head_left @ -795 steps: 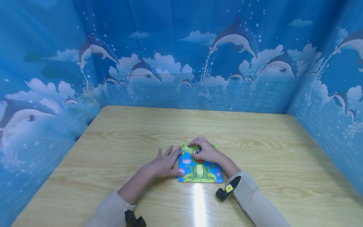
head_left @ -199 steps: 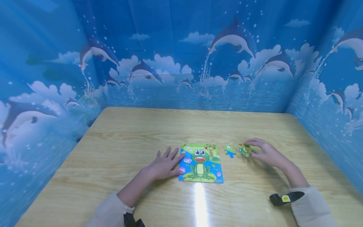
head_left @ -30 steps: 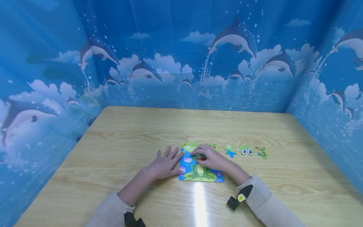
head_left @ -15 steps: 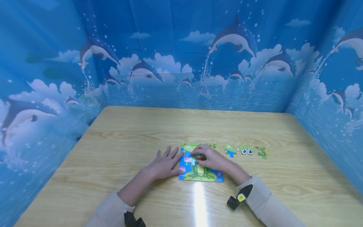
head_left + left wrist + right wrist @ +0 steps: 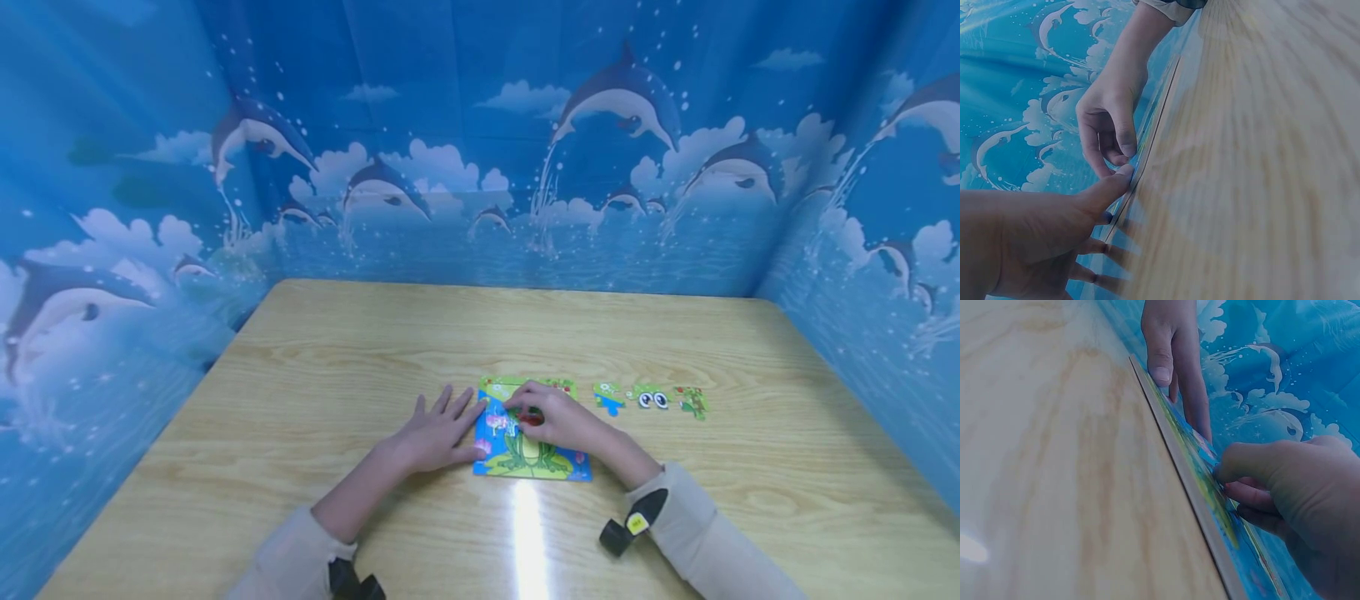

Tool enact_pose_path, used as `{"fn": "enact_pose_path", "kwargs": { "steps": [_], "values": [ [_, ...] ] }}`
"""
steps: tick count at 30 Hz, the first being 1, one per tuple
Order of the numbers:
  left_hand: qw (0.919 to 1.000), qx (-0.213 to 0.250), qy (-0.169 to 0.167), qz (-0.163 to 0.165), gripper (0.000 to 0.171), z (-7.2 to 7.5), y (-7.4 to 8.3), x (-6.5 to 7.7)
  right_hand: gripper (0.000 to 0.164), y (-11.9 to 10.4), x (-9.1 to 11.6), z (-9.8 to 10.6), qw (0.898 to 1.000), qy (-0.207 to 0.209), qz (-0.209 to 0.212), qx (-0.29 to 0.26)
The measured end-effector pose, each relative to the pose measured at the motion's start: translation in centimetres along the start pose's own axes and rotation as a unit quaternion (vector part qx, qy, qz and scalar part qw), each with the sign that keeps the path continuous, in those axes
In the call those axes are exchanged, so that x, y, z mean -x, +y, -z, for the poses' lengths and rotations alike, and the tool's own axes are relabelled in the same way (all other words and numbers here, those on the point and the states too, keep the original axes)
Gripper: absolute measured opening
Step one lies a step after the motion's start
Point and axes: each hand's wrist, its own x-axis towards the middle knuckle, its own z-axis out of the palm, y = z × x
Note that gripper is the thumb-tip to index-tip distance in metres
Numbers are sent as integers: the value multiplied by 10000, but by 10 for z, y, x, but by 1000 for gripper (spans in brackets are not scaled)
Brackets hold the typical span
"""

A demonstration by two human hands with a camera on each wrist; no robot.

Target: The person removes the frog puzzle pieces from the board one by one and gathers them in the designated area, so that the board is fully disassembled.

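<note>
A frog jigsaw puzzle (image 5: 529, 462) lies in its flat tray on the table. My left hand (image 5: 431, 435) rests at the tray's left edge with fingers spread, thumb and forefinger touching the rim. Over the puzzle's middle, my right hand (image 5: 558, 417) pinches a puzzle piece (image 5: 531, 417) showing part of the frog's red mouth. In the right wrist view the curled fingers (image 5: 1244, 464) meet at the puzzle's surface; the hand hides much of the piece. Three loose pieces lie right of the tray: a blue-green one (image 5: 609, 400), the frog's eyes (image 5: 651, 399) and a tree piece (image 5: 692, 402).
The wooden table (image 5: 360, 333) extends on all sides of the tray. A blue dolphin-print curtain (image 5: 450, 167) surrounds its back and sides. Black wrist cameras (image 5: 617, 537) sit on both cuffs.
Since the oldest frame, three pieces have come to lie right of the tray. My right hand has returned from there to the puzzle. Over the last second, the pinched piece has shifted slightly.
</note>
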Motion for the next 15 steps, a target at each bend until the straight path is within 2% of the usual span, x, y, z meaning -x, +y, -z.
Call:
{"fn": "enact_pose_path", "kwargs": {
  "steps": [15],
  "values": [
    [9999,8,-6,134,74,1,3,0,36,-2,0,2,10000,56,54,46]
  ]
}}
